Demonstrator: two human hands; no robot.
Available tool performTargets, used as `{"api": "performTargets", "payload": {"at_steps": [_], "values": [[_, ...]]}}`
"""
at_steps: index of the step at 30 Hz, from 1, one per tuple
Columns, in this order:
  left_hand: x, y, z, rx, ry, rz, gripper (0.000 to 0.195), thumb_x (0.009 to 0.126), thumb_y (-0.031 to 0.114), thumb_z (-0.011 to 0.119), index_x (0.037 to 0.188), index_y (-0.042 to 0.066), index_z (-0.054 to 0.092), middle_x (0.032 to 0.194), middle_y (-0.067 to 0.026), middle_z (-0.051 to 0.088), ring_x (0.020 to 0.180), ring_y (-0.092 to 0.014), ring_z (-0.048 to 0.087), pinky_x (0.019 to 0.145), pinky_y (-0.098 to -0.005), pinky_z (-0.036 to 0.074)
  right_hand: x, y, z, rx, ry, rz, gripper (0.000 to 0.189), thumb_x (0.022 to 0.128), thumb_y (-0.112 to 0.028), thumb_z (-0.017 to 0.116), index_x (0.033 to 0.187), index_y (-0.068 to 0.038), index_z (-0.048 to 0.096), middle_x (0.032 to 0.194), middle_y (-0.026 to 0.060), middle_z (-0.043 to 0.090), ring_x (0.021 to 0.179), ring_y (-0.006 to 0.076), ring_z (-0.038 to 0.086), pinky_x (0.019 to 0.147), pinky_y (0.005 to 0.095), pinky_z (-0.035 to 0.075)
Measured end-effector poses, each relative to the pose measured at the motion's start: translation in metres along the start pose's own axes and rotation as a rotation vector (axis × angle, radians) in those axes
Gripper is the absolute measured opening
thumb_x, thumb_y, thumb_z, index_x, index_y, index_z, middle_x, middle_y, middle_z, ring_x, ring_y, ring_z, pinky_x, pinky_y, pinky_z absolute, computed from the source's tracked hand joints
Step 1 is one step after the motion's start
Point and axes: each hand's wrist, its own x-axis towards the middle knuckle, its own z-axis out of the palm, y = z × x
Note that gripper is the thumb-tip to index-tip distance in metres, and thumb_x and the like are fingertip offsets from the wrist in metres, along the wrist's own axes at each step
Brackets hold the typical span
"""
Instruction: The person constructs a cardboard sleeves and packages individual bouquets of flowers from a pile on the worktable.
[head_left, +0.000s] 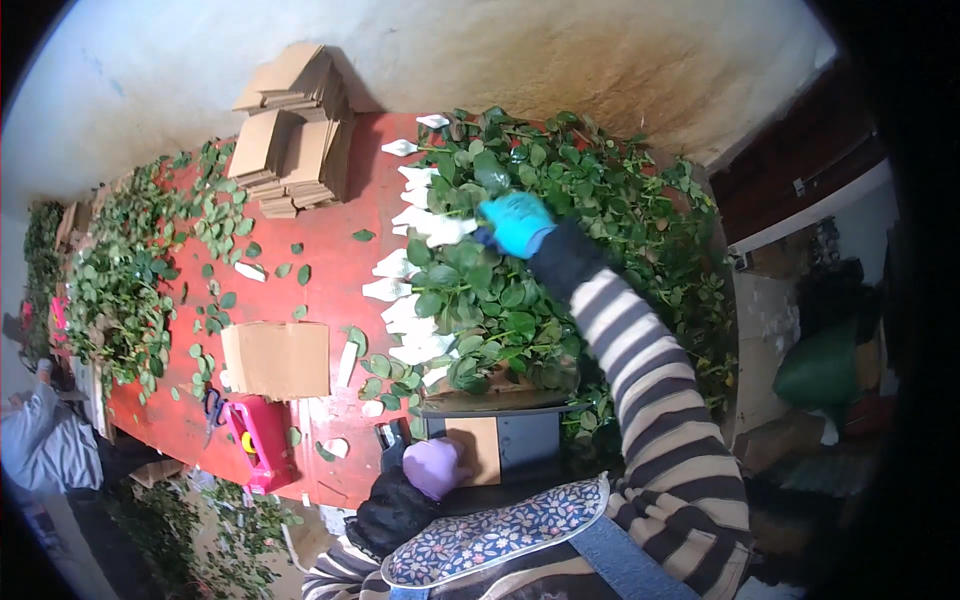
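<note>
My right hand (517, 225), in a bright blue glove, reaches into a bed of leafy rose stems (517, 300). Its fingers are at the base of a flower head in a white net sleeve (452, 231); leaves and the glove hide whether they grip the stem. More white-sleeved heads (390, 289) line the left side of the stems. Close to my body, my left hand (435, 466) wears a lilac glove. It lies against the left edge of a cardboard piece (480, 450) on a dark grey stand (529, 448); its grip is unclear. Beside it is a black stapler (391, 442).
Stacked cardboard sheets (292, 157) stand by the wall. A pink tape dispenser (259, 446), scissors (213, 411) and a cardboard sheet (277, 360) lie on the red table (330, 255). Leafy stems (120, 300) cover its far left, where another person's sleeve (52, 442) shows.
</note>
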Motion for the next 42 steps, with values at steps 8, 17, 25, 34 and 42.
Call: {"api": "performTargets", "payload": {"at_steps": [8, 17, 25, 34, 42], "values": [[0.006, 0.005, -0.002, 0.035, -0.03, -0.028, 0.037, 0.071, 0.046, 0.076, 0.075, 0.011, 0.065, 0.076, -0.0117, 0.066, 0.073, -0.03, 0.066, 0.062, -0.0424, 0.052, -0.086, 0.067, -0.108, 1.149, 0.564, 0.049, 0.043, 0.08, 0.003, 0.07, 0.122, -0.003, 0.061, 0.106, 0.0116, 0.067, 0.099, 0.0198, 0.064, 0.085, 0.0331, 0.053], [0.005, 0.002, -0.002, 0.012, 0.032, -0.002, 0.037, 0.072, 0.048, 0.074, 0.071, 0.012, 0.064, 0.067, -0.0104, 0.064, 0.065, -0.031, 0.065, 0.058, -0.0422, 0.051, -0.098, 0.061, -0.139, 1.016, 0.95, 0.013, 0.039, 0.085, 0.006, 0.067, 0.123, -0.001, 0.062, 0.115, 0.0083, 0.066, 0.102, 0.0151, 0.061, 0.09, 0.0301, 0.052], [0.002, 0.003, -0.002, 0.013, 0.031, -0.024, 0.034, 0.067, 0.042, 0.079, 0.073, 0.011, 0.067, 0.072, -0.0109, 0.066, 0.067, -0.029, 0.066, 0.06, -0.041, 0.052, -0.192, 0.053, -0.195, 0.644, 1.297, 0.092, 0.037, 0.087, 0.005, 0.061, 0.123, -0.001, 0.061, 0.108, 0.0093, 0.063, 0.093, 0.0164, 0.061, 0.084, 0.0294, 0.052], [0.007, -0.002, 0.003, 0.021, 0.014, 0.001, 0.034, 0.065, 0.042, 0.079, 0.073, 0.011, 0.066, 0.069, -0.0109, 0.065, 0.066, -0.031, 0.066, 0.059, -0.0421, 0.052, -0.244, 0.033, -0.238, 0.892, 1.015, 0.091, 0.027, 0.094, -0.006, 0.054, 0.119, -0.003, 0.063, 0.09, 0.0085, 0.063, 0.077, 0.0171, 0.06, 0.071, 0.0279, 0.052], [0.006, 0.003, -0.004, 0.05, -0.012, -0.051, 0.04, 0.068, 0.046, 0.079, 0.076, 0.009, 0.068, 0.07, -0.0123, 0.065, 0.067, -0.031, 0.066, 0.061, -0.0422, 0.052, -0.123, 0.036, -0.096, -0.012, 0.125, 0.002, 0.042, 0.085, -0.023, 0.069, 0.124, -0.011, 0.06, 0.092, 0.0122, 0.063, 0.084, 0.0312, 0.062, 0.073, 0.0426, 0.05]]}}
